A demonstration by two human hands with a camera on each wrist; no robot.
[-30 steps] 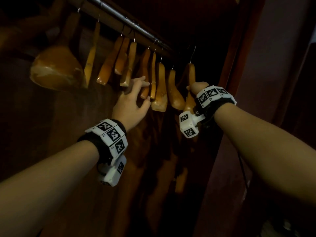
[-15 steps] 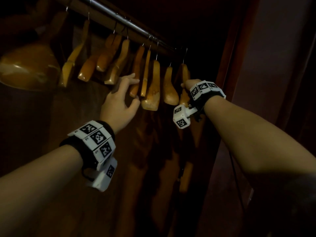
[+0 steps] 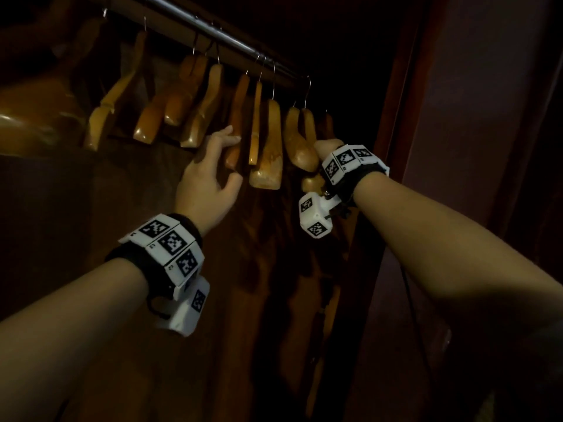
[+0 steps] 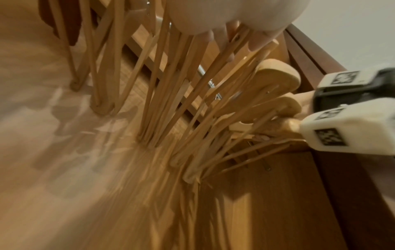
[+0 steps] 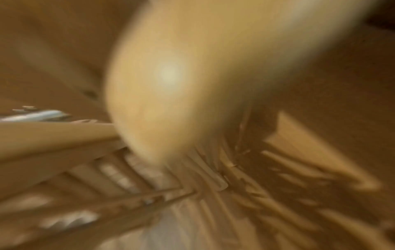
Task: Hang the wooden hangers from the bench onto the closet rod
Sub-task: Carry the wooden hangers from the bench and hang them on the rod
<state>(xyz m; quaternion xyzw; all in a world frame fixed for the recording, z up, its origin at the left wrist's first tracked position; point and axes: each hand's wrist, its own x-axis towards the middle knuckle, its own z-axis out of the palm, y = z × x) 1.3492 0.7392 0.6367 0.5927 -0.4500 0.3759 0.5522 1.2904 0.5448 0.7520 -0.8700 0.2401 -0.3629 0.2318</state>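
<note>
A metal closet rod [image 3: 219,35] runs from upper left down to the right, with several wooden hangers [image 3: 268,153] hooked on it. My left hand [image 3: 225,153] reaches up with straight fingers [image 4: 254,42] and presses against a hanger [image 3: 236,117] in the middle of the row. My right hand [image 3: 327,146] is at the rod's right end and grips the last wooden hanger [image 3: 311,183], whose lower end shows under the wrist. Its fingers are hidden behind the wrist band. The right wrist view is blurred and shows a hanger shoulder [image 5: 171,76] close up.
The closet's red-brown side panel [image 3: 405,117] stands just right of my right hand. The wooden back wall [image 3: 91,239] is behind the hangers. A large hanger shoulder [image 3: 30,126] looms at the far left. The closet is dim.
The hangers left of my left hand have swung and spread to the left. My left hand stays pressed on the row, and my right hand keeps its hold on the end hanger.
</note>
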